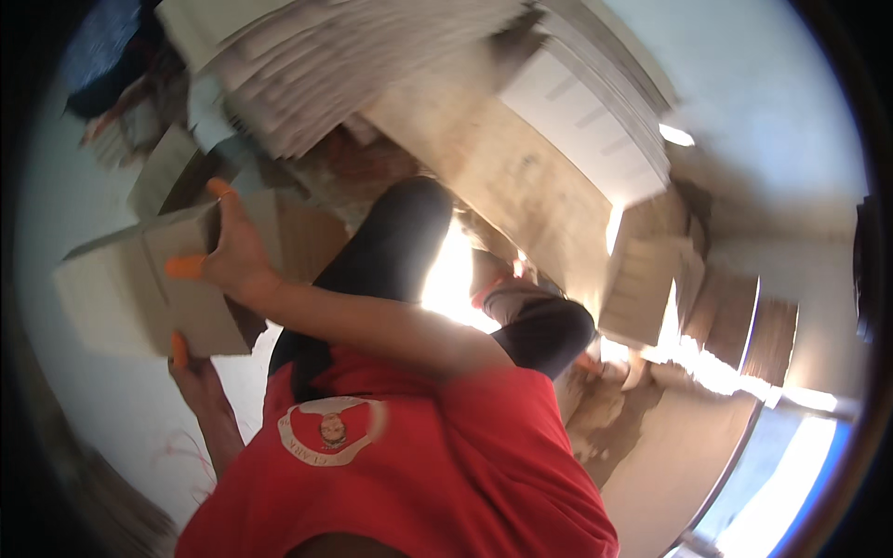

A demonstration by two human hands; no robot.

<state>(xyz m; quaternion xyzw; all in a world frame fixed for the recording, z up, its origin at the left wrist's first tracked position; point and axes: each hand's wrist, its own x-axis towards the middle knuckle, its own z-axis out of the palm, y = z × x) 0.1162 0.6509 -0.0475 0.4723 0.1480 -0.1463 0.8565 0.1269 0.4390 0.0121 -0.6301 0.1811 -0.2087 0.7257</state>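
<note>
A brown cardboard box is off to my left, tilted, its flaps partly visible. My left hand grips its lower edge, an orange cover on the finger that shows; the other fingers are hidden. Reaching across my body, my right hand holds the box's upper right side, with orange covers on two spread digits. Just beyond the right hand, another brown cardboard piece lies against or behind the box; I cannot tell whether it is joined to it.
Stacked flat cardboard rises ahead, beside a tan board. Another cardboard stack stands at the far right, with more cardboard bundles below. My bent knees are in front of me. Part of another person shows at far left.
</note>
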